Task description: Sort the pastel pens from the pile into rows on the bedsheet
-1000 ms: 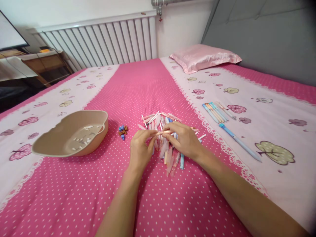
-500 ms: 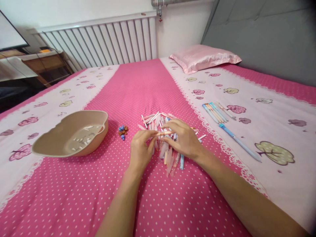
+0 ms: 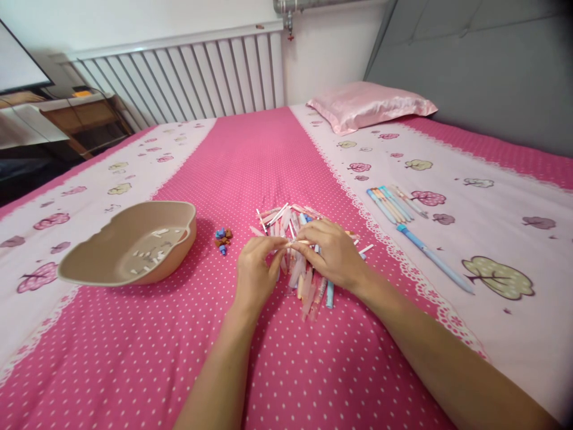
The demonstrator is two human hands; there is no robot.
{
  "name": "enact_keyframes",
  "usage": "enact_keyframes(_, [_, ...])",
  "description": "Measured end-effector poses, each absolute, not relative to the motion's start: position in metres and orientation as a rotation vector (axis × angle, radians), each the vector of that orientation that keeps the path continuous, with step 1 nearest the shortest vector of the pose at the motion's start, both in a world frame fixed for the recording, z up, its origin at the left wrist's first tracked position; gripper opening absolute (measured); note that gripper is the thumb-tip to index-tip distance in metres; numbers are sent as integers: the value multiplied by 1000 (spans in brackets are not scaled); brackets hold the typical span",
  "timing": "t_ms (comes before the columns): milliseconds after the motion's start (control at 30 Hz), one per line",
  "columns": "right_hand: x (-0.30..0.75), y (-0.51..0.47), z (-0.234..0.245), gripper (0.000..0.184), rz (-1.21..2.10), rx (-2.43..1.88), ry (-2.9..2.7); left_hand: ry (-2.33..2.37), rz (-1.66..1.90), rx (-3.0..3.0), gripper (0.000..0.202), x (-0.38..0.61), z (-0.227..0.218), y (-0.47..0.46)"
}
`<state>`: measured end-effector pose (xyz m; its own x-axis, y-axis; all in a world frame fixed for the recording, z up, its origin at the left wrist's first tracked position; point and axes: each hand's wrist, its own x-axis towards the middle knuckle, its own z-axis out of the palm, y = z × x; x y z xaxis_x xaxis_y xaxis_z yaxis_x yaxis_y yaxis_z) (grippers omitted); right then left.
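Observation:
My left hand [image 3: 256, 264] pinches one end of a peach-coloured pen barrel [image 3: 303, 242] between thumb and fingertips. The other end is gripped by the thumb and fingers of my right hand [image 3: 335, 254], which hide part of it. Below both hands spreads a loose pile of pen parts [image 3: 308, 292]: clear pink pieces, white sticks, refills and coloured barrels. A small cluster of blue and brown pieces [image 3: 223, 240] lies on the bedspread just left of my left hand.
At the left stands a beige basin [image 3: 102, 254] with small white pieces inside. To the right lie a row of several pens [image 3: 389, 203] and one longer blue pen [image 3: 434, 258]. A pink pillow [image 3: 371, 104] rests at the back of the pink bedspread [image 3: 286, 382].
The fingers of my right hand have closed in toward my left hand along the pen barrel, covering more of it. My left hand has hardly moved.

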<state>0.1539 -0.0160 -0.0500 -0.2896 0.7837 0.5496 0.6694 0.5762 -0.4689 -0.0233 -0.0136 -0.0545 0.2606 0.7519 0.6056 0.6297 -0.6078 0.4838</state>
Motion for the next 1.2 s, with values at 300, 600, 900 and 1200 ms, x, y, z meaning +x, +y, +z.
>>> enact_keyframes(300, [155, -15, -52, 22, 157, -1139, -2031, 1330, 1263, 2362, 12, -24, -55, -14])
enact_keyframes(600, [154, -16, -49, 11, 152, -1119, -2029, 1303, 1278, 2360, 11, -23, -54, -14])
enact_keyframes(900, [153, -16, -51, 23, 180, -1185, -1997, 1302, 1264, 2368, 11, -23, -53, -14])
enact_keyframes(1200, [155, -15, -51, 8, 131, -1097, -2029, 1277, 1291, 2393, 11, -23, -56, -13])
